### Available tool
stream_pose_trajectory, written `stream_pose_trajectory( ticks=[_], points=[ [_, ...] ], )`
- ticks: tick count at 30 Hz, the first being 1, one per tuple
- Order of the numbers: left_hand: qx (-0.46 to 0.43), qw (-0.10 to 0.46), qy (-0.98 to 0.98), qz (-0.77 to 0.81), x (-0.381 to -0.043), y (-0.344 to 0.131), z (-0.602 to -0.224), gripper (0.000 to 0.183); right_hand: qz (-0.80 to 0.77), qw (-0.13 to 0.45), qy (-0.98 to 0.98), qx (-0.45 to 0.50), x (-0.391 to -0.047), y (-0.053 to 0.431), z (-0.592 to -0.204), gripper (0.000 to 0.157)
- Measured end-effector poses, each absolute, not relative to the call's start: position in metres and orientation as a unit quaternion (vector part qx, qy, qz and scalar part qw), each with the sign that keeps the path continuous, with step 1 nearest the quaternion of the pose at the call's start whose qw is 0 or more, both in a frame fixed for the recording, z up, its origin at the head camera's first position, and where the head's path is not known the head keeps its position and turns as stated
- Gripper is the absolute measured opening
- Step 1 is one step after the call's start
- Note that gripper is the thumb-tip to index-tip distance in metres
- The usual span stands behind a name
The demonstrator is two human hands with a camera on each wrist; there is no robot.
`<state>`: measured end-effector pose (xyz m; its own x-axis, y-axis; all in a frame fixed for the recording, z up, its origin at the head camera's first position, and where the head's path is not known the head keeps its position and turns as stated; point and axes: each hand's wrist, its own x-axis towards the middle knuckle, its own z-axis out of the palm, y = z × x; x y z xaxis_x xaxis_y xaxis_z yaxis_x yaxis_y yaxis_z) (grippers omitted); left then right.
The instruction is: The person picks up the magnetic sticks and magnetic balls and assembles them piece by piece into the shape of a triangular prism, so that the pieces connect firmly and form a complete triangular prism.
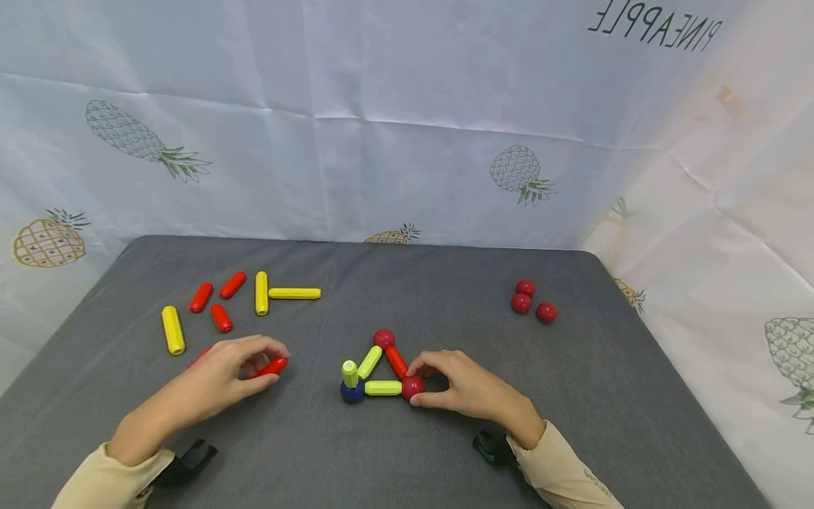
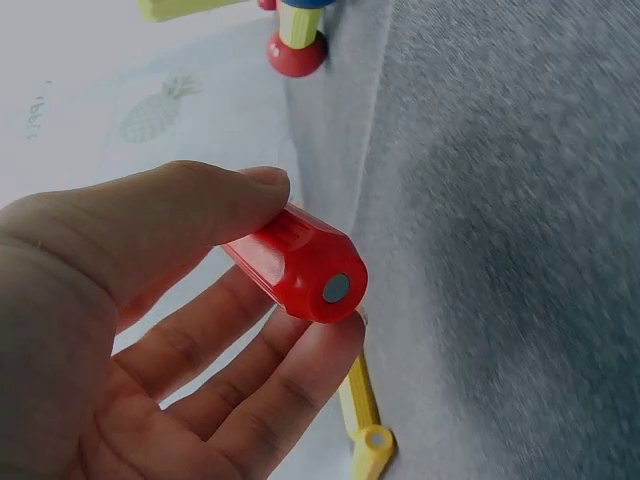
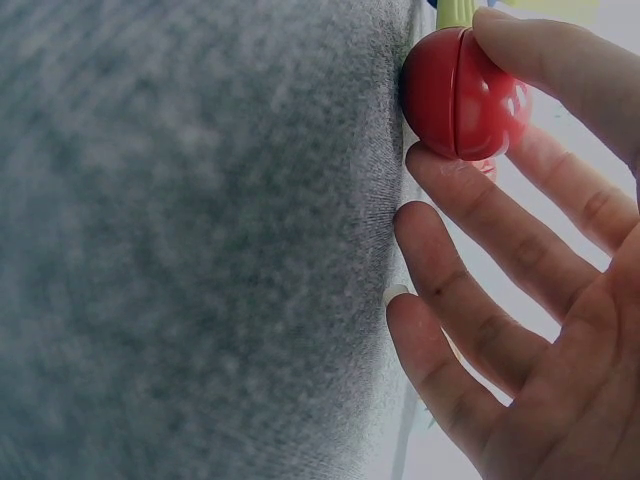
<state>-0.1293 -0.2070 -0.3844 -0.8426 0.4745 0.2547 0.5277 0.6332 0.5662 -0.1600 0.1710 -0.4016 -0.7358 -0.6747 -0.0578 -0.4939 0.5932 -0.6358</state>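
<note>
My left hand pinches a short red rod between thumb and fingers, left of the triangle. A round grey metal disc shows in that rod's end in the left wrist view. With thumb and fingers my right hand holds the red ball at the triangle's right corner. Another red ball forms the back corner, and a dark blue ball the left one. Two yellow-green rods and one red rod join the corners. From the blue ball rises an upright yellow-green rod.
At the back left lie several loose red rods and yellow rods; one red piece is partly hidden behind my left hand. Three red balls sit at the back right. A pineapple-print cloth hangs behind the grey table.
</note>
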Motion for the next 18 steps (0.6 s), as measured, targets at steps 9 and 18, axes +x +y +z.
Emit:
stream_pose_trajectory(
  ticks=[9, 18],
  points=[
    [-0.309, 0.013, -0.882, -0.357, -0.131, -0.195, -0.377, 0.028, -0.301, 0.149, 0.882, -0.331, -0.16, 0.171, -0.401, 0.03],
    [-0.338, 0.016, -0.863, -0.375, -0.126, -0.18, -0.375, 0.027, -0.297, 0.147, 0.883, -0.331, -0.16, 0.171, -0.401, 0.03]
  ],
)
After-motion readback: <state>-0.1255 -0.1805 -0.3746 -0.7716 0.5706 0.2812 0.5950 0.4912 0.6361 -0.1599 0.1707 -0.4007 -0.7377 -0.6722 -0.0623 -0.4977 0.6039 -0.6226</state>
